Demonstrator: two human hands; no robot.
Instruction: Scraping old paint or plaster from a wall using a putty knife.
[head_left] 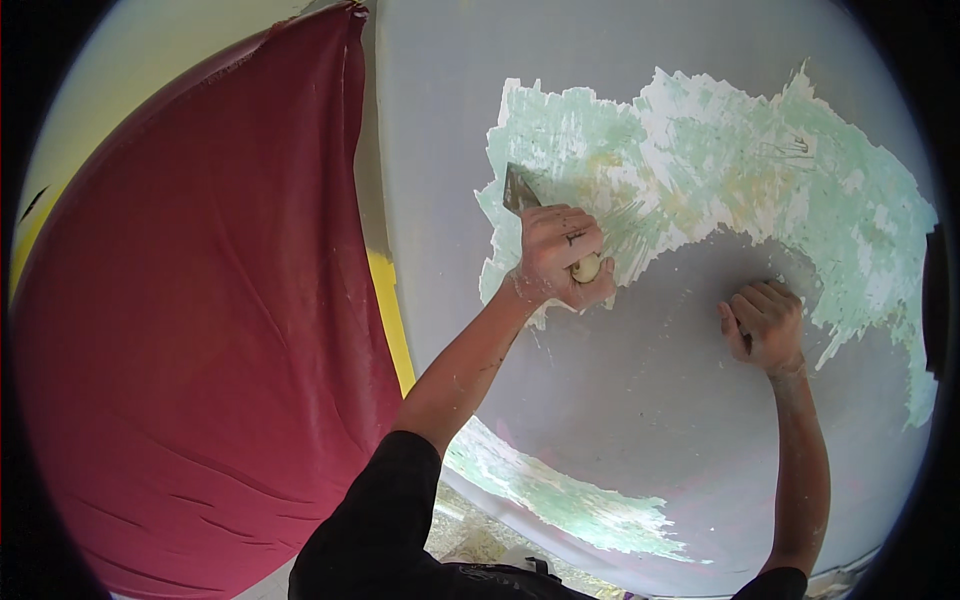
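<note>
My left hand (562,255) is closed around a scraper, its pale rounded handle end (585,268) showing below the fingers. The scraper's metal blade (518,190) lies against the left part of a ragged, stripped patch (690,150) of pale green and white on the grey wall (600,380). Farther right, my right hand (765,325) is curled into a fist at the wall, on grey paint just below the patch's lower edge. A dark gap shows by its thumb; what the fingers hold, if anything, is hidden.
A large dark red sheet (210,320) hangs on the left, with folds near its bottom. Beside it runs a yellow strip (390,310). Low on the wall is a second stripped patch (570,495). Pale debris (480,540) lies on the floor below. A dark object (937,300) stands at the right edge.
</note>
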